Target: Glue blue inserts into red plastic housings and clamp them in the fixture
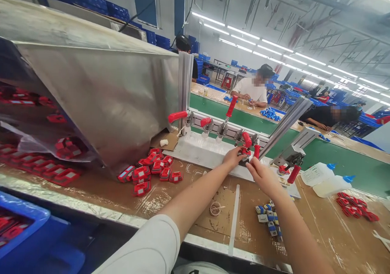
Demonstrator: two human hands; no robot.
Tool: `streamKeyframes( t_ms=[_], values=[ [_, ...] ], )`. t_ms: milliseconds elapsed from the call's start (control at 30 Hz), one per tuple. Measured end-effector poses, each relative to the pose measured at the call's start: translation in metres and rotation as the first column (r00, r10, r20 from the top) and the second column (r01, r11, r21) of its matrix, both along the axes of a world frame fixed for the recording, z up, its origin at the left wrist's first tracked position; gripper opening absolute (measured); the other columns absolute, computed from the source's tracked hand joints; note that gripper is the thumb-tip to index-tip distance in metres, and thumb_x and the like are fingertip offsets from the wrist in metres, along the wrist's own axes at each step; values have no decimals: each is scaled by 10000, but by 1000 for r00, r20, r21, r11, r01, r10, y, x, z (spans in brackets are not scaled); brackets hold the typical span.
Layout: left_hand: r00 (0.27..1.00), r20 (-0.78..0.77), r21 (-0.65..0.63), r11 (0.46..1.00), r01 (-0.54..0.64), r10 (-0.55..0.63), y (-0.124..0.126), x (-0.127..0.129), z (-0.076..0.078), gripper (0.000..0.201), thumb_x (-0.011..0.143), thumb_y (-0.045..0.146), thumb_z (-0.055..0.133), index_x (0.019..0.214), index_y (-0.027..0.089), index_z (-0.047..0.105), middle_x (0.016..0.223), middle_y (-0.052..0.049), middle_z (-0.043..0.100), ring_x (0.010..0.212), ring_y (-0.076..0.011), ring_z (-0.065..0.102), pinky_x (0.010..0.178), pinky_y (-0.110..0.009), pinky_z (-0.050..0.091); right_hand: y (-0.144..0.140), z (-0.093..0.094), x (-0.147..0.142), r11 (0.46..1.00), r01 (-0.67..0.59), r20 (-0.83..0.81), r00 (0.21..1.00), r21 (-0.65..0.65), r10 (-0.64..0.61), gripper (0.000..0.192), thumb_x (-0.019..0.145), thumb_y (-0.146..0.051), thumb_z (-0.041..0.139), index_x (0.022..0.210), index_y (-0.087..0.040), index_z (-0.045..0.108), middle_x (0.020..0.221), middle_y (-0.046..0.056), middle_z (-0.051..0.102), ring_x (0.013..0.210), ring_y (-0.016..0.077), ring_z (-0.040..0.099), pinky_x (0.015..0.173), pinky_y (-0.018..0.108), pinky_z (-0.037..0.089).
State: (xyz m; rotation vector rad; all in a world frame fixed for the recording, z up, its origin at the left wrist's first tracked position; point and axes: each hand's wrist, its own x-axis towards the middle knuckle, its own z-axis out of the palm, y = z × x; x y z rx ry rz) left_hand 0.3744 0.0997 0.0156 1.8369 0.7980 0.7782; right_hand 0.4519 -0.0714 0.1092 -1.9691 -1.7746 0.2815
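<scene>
My left hand (234,157) reaches to the right part of a row of toggle clamps, its fingers closed on a small red-and-black plastic part (244,152). Close beside it is my right hand (259,173), fingers curled together at the near side of that part, just under a red clamp handle (256,151). What its fingertips grip is hidden. Another red clamp handle (246,139) stands right above the part. Further left on the same metal frame are several clamps, one with its red handle (232,106) raised. The white base plate (198,148) lies below them.
Red-and-black parts (141,174) are heaped left, beside a large metal chute (122,87). Small yellow-blue-white pieces (269,218) lie near my right forearm. Two bottles (332,184), more red parts (355,206) and another clamp (292,160) are right. Co-workers (251,89) sit across the green conveyor (335,160).
</scene>
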Motion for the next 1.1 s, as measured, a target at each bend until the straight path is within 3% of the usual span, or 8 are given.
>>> streamKeyframes(
  t_ms=[100, 233, 500, 767, 1100],
  values=[
    [1000, -11, 5, 1000, -1, 1, 0, -1, 0, 443, 870, 370, 733, 1302, 283, 687, 1154, -30, 760, 891, -208, 695, 785, -275, 490, 1, 15, 2, 998, -25, 57, 998, -66, 29, 338, 1024, -524, 389, 825, -256, 445, 670, -7, 573, 615, 189, 505, 587, 293, 309],
    [1000, -14, 16, 1000, 0, 0, 0, -1, 1, 414, 860, 387, 742, 1260, 290, 704, 1131, -18, 768, 968, -231, 694, 793, -271, 488, 1, 24, 3, 999, -1, 16, 1000, -39, 1, 377, 1029, -541, 373, 788, -254, 415, 670, -8, 565, 617, 182, 485, 581, 288, 326],
    [999, -31, 14, 1000, -9, 10, 1, 0, 0, 397, 874, 366, 727, 1263, 290, 708, 1090, -19, 777, 983, -246, 695, 793, -272, 479, 2, 9, 3, 1000, 18, -29, 999, -12, -18, 394, 1027, -575, 375, 794, -258, 389, 631, -20, 520, 605, 190, 488, 576, 295, 326],
    [1000, -9, 12, 1000, 0, 0, 2, -1, -3, 437, 894, 370, 706, 1321, 282, 683, 1133, -35, 766, 955, -235, 700, 780, -272, 475, -4, 21, 4, 999, 46, -176, 983, -11, -47, 435, 1025, -602, 395, 764, -254, 385, 601, -28, 503, 567, 168, 463, 545, 288, 347],
    [1000, -28, 44, 999, 9, -8, 4, 1, -5, 447, 897, 394, 701, 1331, 295, 665, 1148, -23, 761, 934, -236, 693, 798, -284, 489, 5, -5, 0, 999, 27, -28, 999, -23, -28, 399, 1040, -568, 353, 787, -259, 361, 617, -14, 517, 588, 196, 495, 576, 306, 312]
  ],
)
